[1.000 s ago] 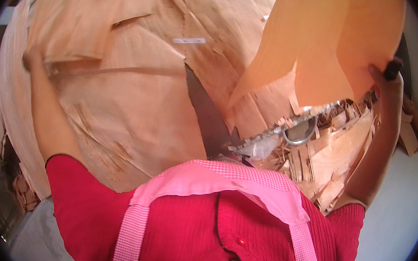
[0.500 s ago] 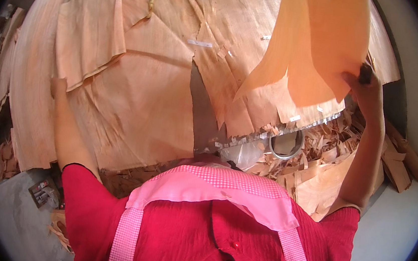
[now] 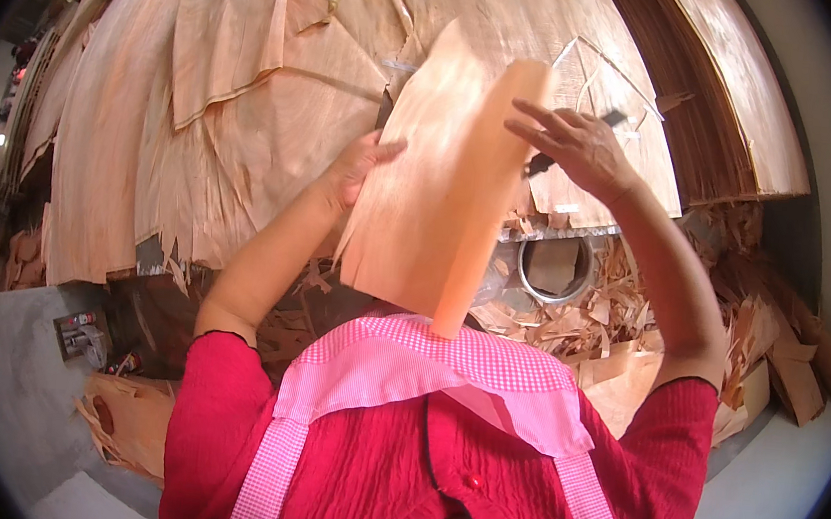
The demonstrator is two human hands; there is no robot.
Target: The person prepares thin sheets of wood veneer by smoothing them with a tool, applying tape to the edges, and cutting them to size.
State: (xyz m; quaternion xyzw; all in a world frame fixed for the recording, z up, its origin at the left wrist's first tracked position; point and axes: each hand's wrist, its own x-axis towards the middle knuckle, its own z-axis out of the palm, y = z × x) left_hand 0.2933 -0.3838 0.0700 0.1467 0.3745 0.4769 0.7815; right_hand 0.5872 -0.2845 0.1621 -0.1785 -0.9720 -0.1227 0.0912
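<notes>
Grip of the left hand (image 3: 359,167) holds a veneer sheet (image 3: 423,180) by its left edge; right hand (image 3: 583,151), fingers spread at the opposite edge, carries a dark tool (image 3: 541,165); I judge the sheet light, bendy, splittable, best held along both edges; it's between the hands, wider sheets (image 3: 225,51) beyond.

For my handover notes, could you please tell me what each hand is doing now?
Left hand: closed on the sheet.
Right hand: holding a dark tool; whether it also grips the sheet cannot be told.
</notes>
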